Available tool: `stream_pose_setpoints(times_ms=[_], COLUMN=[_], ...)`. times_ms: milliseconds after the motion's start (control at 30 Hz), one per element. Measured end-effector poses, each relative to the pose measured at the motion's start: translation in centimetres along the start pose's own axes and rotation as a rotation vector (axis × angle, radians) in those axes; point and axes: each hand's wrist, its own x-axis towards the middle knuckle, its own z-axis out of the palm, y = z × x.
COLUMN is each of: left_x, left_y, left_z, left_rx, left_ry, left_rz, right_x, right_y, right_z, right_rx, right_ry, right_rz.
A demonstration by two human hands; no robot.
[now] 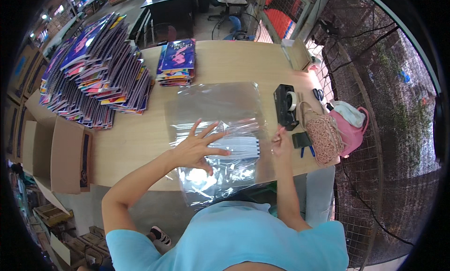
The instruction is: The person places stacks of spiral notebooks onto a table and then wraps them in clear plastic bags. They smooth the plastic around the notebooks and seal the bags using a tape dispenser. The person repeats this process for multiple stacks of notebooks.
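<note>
A wide sheet of clear plastic film [218, 100] lies on the table in front of me, its near end hanging over the edge. Under or inside it is a white stack [243, 148] with dark marks along its right side; the glare hides what kind of thing it is. My left hand [199, 150] rests on the film with fingers spread, at the left part of the stack. My right hand [281, 143] is pinched closed just right of the film, near a black tape dispenser [283, 109]. Whatever its fingertips hold is too small to make out.
Tall piles of spiral notebooks [101, 67] stand at the far left, with a smaller notebook stack [177, 62] beside them. An open carton [65, 154] sits at the left edge. Scissors [318, 95], a woven pouch [324, 135] and a pink bag [348, 130] line the right edge.
</note>
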Motion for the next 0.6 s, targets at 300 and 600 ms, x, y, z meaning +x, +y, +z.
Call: stream_pose_setpoints(times_ms=[300,600], left_x=[0.1,2.2], left_y=[-0.5,5.7], left_z=[-0.3,2.4], left_rx=[0.037,-0.227], left_ry=[-0.011,0.679], left_rz=[0.059,-0.165], right_x=[-11.1,-11.8], right_y=[3.5,0.1], right_z=[20.2,17.3], right_rx=[-1.866,-1.799], right_ry=[-0.966,-0.609], right_rz=[-0.271,-0.259])
